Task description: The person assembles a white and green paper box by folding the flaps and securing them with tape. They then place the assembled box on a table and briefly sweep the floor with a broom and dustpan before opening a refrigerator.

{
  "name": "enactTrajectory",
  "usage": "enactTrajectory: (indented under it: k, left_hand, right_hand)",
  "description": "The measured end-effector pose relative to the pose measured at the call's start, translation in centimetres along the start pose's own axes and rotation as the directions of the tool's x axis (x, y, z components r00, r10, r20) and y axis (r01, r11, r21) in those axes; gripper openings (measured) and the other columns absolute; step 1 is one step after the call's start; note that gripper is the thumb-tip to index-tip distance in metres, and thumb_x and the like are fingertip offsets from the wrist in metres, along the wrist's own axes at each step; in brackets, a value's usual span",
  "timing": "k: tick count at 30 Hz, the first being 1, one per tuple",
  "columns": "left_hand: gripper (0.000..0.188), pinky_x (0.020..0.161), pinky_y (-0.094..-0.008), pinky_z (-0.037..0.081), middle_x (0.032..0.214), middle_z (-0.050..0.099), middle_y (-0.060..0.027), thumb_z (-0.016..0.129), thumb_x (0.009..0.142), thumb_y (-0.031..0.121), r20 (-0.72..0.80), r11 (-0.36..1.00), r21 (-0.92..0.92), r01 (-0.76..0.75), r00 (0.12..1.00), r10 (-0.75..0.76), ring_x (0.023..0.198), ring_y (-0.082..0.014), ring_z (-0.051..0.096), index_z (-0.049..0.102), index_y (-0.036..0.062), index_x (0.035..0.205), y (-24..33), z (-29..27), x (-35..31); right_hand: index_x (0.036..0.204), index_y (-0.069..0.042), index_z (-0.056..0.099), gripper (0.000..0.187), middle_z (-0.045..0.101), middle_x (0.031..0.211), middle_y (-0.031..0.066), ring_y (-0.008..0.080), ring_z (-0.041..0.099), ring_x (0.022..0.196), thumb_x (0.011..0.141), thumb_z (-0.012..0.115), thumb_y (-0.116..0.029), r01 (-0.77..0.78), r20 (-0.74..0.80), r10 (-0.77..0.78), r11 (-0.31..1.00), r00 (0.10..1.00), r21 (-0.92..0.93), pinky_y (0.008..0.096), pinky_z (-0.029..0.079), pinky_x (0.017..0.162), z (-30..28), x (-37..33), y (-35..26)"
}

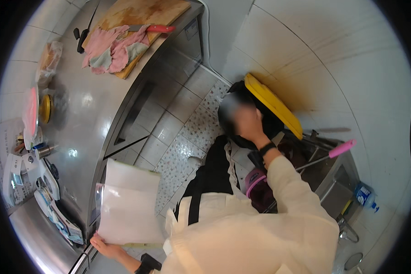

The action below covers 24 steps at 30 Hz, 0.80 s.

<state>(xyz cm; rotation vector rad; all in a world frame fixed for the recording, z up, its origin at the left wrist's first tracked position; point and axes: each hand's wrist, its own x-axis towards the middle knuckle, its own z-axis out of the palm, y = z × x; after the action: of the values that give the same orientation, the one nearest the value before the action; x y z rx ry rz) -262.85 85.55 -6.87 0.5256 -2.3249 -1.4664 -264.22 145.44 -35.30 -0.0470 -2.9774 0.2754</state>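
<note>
My left hand (103, 245) is closed on the lower left corner of a whitish, translucent flat sheet (128, 201), which hangs beside the counter's front. A strip of clear film shows along its left side. My right hand (249, 123) reaches over a black-lined bin (273, 119) whose yellow lid (274, 105) stands tilted open against the wall. The fingers and whatever they may hold are blurred, so I cannot tell their state.
A steel counter (84, 105) runs along the left, with a wooden cutting board (137, 13), pink cloths (109, 48) and a red-handled knife (153, 28). At right are a pink bucket (255, 179), a pink-handled tool (341, 148), a steel sink (338, 185) and a blue-labelled bottle (364, 195).
</note>
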Motion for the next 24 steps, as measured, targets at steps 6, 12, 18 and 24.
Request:
enactTrajectory:
  k: [6, 12, 18, 24]
  left_hand:
    - [0.024, 0.092, -0.0315, 0.033, 0.081, 0.032, -0.0021, 0.043, 0.097, 0.022, -0.082, 0.998, 0.025, 0.05, 0.995, -0.048, 0.082, -0.0151, 0.035, 0.034, 0.0081, 0.079, 2.6, 4.1, -2.1]
    - [0.022, 0.09, -0.0312, 0.038, 0.102, 0.047, -0.0094, 0.044, 0.096, 0.024, -0.101, 0.995, 0.014, 0.096, 0.99, -0.094, 0.097, -0.018, 0.046, 0.04, 0.0037, 0.089, 2.6, 3.8, -2.5]
    - [0.022, 0.093, -0.0321, 0.037, 0.101, 0.046, -0.009, 0.043, 0.096, 0.021, -0.108, 0.996, -0.085, 0.028, 0.994, -0.037, 0.097, -0.018, 0.046, 0.036, 0.0063, 0.081, 0.4, 0.9, -3.2]
    - [0.021, 0.093, -0.0339, 0.038, 0.092, 0.048, -0.0078, 0.042, 0.095, 0.018, -0.245, 0.992, 0.058, -0.111, 0.962, 0.122, 0.088, -0.0175, 0.048, 0.043, 0.0039, 0.08, 0.7, -1.3, -4.7]
  right_hand:
    - [0.123, -0.004, 0.054, 0.048, 0.057, 0.116, 0.0182, 0.0376, 0.05, 0.111, 0.079, 0.059, -0.021, -0.62, 0.78, 0.513, 0.755, 0.357, -0.213, 0.0549, 0.037, 0.093, 10.8, -11.0, 7.0]
    - [0.11, -0.004, 0.058, 0.044, 0.064, 0.102, 0.0162, 0.0311, 0.062, 0.093, 0.084, 0.057, -0.038, -0.555, 0.939, 0.124, -0.779, 0.32, 0.292, 0.0456, 0.045, 0.086, 8.0, -11.4, 7.6]
    - [0.112, -0.005, 0.055, 0.035, 0.063, 0.103, 0.0098, 0.0255, 0.063, 0.089, 0.092, 0.054, -0.033, -0.294, 0.27, 0.147, 0.688, 0.952, 0.664, 0.0376, 0.047, 0.082, -4.9, 0.3, 1.1]
    - [0.112, 0.0, 0.055, 0.025, 0.065, 0.094, 0.0112, 0.0222, 0.063, 0.081, 0.089, 0.055, -0.009, -0.258, 0.271, 0.075, 0.622, 0.96, 0.739, 0.0303, 0.049, 0.072, -9.3, 1.7, -6.0]
